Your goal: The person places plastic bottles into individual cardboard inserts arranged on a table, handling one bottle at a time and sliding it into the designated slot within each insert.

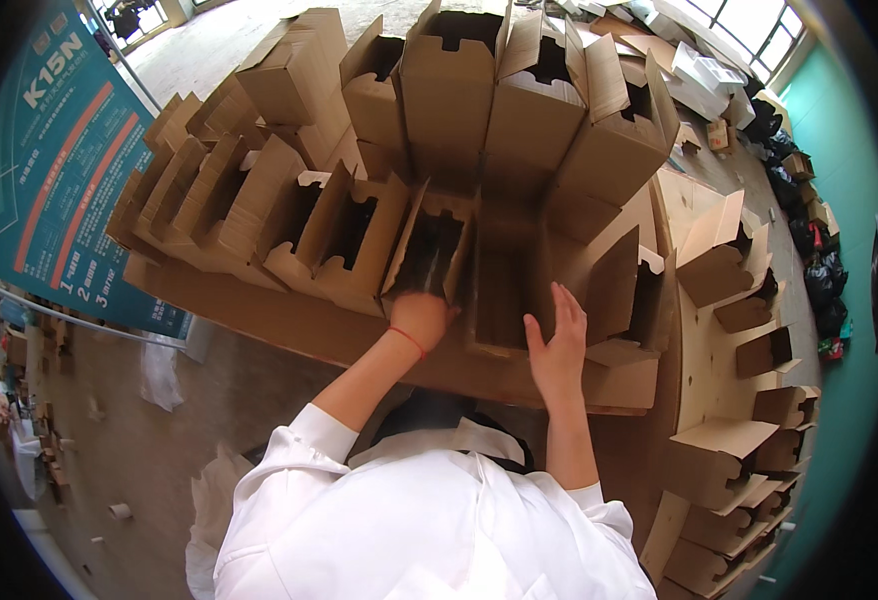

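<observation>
My left hand (424, 320), with a red string at the wrist, is at the near end of a narrow open cardboard box (467, 235). Its fingers curl closed over that box's near edge and are partly hidden. A dark, blurred interior shows just beyond the hand. To the right, my right hand (559, 340) is spread with straight fingers and holds nothing. It hovers by the right side of a wider open carton (507, 300), whose bare brown inside is visible. Another open box (614, 290) with raised flaps stands right of this hand.
Several open boxes (304, 220) line the table's left side. Taller cartons (449, 100) stand behind. More boxes (719, 460) sit on a wooden surface (704, 370) at right. A blue-green banner (59, 180) stands at left; black bags (824, 280) lie along the green wall.
</observation>
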Motion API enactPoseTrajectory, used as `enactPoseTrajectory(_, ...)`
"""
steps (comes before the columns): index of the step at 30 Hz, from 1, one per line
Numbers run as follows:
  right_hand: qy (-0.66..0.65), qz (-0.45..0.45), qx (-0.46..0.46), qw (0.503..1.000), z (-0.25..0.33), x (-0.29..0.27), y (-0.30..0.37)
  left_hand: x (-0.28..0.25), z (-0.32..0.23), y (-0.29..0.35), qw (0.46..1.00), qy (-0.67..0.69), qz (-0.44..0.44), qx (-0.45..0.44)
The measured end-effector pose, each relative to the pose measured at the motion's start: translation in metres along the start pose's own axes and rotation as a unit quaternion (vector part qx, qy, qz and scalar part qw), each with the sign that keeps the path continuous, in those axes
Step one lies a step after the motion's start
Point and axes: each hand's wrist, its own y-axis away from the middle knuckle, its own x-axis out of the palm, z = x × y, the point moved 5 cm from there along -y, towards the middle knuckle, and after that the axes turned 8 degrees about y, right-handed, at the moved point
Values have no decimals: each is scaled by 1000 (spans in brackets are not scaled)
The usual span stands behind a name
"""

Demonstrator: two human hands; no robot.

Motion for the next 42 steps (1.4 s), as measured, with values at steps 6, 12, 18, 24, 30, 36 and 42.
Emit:
enactPoseTrajectory(6, 30, -23, -201, 979, 73, 6, 17, -74, -20, 57, 952, -27, -208, 222)
enactPoseTrajectory(12, 17, 80, -299, 951, 89, 40, 25, -83, -12, 69, 981, 25, 114, 153)
enactPoseTrajectory(18, 7, 135, -280, 950, 83, 49, 26, -43, -2, -17, 974, -162, 143, 62)
enactPoseTrajectory(24, -3, 87, -257, 962, 77, 53, 32, 35, 37, -74, 969, -33, 184, -162)
enactPoseTrajectory(30, -8, 99, -272, 957, 82, 52, 35, 67, 75, -84, 964, 111, 125, -208)
enactPoseTrajectory(36, -18, 75, -251, 965, 74, 59, 34, -3, 37, -46, 979, 119, 98, -133)
enactPoseTrajectory(42, -47, 78, -213, 973, 70, 61, 35, -65, 30, -6, 809, 577, 79, -79)
